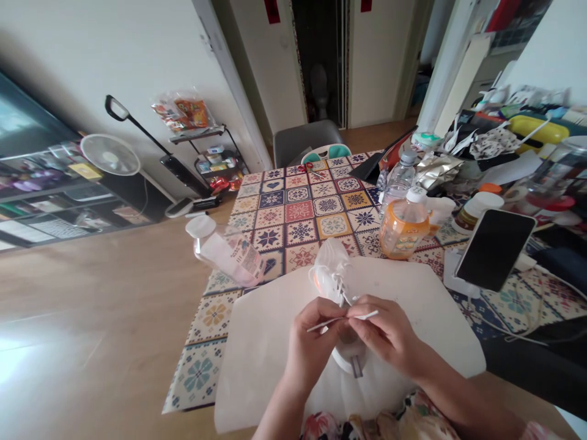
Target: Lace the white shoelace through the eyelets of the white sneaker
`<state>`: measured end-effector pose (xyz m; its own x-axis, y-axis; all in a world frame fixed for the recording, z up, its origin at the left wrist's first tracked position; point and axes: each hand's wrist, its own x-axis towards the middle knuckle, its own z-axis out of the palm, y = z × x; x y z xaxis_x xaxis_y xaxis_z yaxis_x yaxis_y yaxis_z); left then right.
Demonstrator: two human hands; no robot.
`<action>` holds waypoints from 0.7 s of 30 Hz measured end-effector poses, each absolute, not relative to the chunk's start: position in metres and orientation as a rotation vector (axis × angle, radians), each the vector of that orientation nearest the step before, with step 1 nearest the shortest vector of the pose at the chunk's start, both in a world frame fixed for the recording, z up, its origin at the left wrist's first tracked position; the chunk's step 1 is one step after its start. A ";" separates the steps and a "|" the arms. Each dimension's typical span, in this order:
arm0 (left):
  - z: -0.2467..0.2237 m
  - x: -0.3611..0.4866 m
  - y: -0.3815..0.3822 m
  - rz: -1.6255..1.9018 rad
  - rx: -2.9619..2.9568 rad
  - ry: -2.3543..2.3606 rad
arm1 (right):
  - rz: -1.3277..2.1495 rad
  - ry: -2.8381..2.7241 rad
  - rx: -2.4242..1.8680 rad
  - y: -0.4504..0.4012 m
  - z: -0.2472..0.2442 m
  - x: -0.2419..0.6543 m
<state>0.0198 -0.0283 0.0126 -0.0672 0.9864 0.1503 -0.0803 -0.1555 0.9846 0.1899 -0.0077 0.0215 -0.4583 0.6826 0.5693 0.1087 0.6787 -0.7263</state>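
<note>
A white lace-up shoe [334,269] lies on a large white sheet [266,348], its toe pointing away from me and its heel towards me. Just above its opening, my left hand [316,333] and my right hand [385,333] meet with thumbs and forefingers pinched together. Between them they grip a white shoelace [367,316], whose ends stick out to either side. More lace shows over the front of the shoe. My hands cover part of the shoe's middle. A clear strip [356,366] stands at the heel.
A transparent bottle [229,253] stands at the sheet's left corner. An orange-labelled bottle [403,226] and a phone [496,249] on a stand are to the right, beside piled clutter. Red-handled scissors [306,167] lie at the patterned table's far end, near a grey chair [305,137].
</note>
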 end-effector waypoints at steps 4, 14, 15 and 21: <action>0.019 0.022 -0.032 1.329 1.419 1.044 | 0.778 -1.711 -0.762 -0.011 0.016 0.189; 0.026 0.016 -0.032 1.480 1.701 1.091 | 0.878 -1.946 -0.725 -0.007 0.022 0.191; 0.026 0.016 -0.032 1.488 1.727 1.093 | 0.882 -1.971 -0.695 -0.007 0.023 0.192; 0.026 0.016 -0.034 1.450 1.570 1.120 | 0.787 -1.960 -0.668 -0.003 0.018 0.188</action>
